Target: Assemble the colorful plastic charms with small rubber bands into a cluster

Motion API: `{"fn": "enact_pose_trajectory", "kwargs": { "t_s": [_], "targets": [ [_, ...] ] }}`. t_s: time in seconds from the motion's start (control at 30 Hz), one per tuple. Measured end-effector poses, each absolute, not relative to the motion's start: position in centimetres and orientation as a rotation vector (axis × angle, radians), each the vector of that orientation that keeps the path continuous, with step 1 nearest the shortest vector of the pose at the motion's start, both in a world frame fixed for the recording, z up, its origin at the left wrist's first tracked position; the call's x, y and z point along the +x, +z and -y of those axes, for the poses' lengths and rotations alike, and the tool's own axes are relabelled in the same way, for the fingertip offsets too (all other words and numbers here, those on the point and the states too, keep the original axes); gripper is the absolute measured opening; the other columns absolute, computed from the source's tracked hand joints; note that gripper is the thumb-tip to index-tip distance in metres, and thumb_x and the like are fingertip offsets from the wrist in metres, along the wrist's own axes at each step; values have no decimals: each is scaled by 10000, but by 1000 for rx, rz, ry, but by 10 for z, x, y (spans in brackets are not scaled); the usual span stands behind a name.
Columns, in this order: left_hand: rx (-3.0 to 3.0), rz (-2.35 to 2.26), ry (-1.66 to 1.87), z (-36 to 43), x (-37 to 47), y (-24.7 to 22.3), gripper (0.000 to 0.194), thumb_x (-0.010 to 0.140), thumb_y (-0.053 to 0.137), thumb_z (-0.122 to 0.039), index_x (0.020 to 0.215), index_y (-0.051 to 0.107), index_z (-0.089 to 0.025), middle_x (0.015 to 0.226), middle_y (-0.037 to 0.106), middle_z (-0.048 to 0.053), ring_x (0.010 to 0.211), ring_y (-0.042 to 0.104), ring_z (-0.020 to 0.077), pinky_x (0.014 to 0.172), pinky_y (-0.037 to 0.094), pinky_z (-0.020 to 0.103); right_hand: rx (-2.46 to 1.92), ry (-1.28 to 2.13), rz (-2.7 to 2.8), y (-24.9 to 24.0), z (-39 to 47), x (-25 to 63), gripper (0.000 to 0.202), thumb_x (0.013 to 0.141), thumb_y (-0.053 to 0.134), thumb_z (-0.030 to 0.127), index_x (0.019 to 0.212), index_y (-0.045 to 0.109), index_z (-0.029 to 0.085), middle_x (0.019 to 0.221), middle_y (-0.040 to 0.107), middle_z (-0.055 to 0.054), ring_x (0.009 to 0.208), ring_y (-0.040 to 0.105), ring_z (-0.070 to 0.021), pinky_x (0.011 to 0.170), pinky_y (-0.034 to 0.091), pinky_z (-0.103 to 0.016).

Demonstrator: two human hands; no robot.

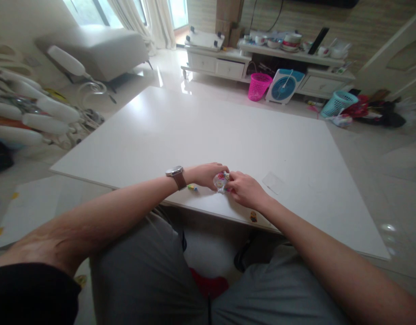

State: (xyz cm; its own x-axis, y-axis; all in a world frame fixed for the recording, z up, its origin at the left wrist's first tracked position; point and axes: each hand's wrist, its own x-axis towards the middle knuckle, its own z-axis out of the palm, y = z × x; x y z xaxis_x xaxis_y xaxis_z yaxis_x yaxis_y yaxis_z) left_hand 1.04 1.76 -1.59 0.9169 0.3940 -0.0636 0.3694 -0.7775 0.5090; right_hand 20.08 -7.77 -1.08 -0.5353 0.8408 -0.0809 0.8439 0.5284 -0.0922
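Note:
Close to the table's near edge, my two hands meet around a small clear rounded object with red, pink and other coloured bits on or in it; its exact kind is too small to tell. My left hand, with a brown-strapped watch on its wrist, grips it from the left. Curled fingers of my right hand pinch its right side and partly hide it. A small green, yellow and blue piece lies below my left wrist. Right of my right hand rests a thin clear square sheet.
The white table spreads out ahead, with a small yellow-and-dark figure by its near edge. Beyond stand a pink basket, a blue-and-white fan and a low cabinet. White padded items crowd the left.

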Motion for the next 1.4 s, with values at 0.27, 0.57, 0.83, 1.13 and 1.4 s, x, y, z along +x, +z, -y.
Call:
{"fn": "enact_pose_trajectory", "kwargs": {
  "t_s": [0.27,0.57,0.83,1.13,1.4],
  "targets": [
    [2546,-529,75,-19,10,-19,533,695,744,-325,1170,549,-185,1068,622,78,988,591,223,857,463,307,1503,-179,-2714,-10,78,200,198,911,541,230,1001,714,192,1095,605,-101,1021,527,-228,862,416,-328],
    [2549,-544,63,-18,11,-17,526,699,744,-339,1163,553,-181,1065,620,81,995,589,226,862,461,307,1512,-162,-2705,-12,78,201,201,914,532,237,978,717,189,1082,607,-102,995,528,-225,833,413,-325],
    [2543,-553,60,-17,11,-16,525,697,743,-337,1158,555,-171,1075,624,88,993,591,229,852,458,310,1488,-154,-2770,-11,78,200,188,904,542,232,913,725,190,1026,604,-85,970,526,-212,814,403,-313],
    [2556,-543,43,-18,11,-16,562,709,742,-353,1202,538,-176,1097,619,78,1030,582,221,892,447,296,1464,-163,-2773,-13,77,201,204,906,543,241,893,740,193,1013,605,-81,948,525,-202,792,391,-306],
    [2544,-549,47,-17,11,-14,514,708,741,-343,1151,550,-166,1079,614,80,1010,582,217,881,450,293,1500,-109,-2756,-10,78,200,186,911,543,250,926,716,185,1029,602,-85,964,521,-211,808,387,-314]
  ]
}}
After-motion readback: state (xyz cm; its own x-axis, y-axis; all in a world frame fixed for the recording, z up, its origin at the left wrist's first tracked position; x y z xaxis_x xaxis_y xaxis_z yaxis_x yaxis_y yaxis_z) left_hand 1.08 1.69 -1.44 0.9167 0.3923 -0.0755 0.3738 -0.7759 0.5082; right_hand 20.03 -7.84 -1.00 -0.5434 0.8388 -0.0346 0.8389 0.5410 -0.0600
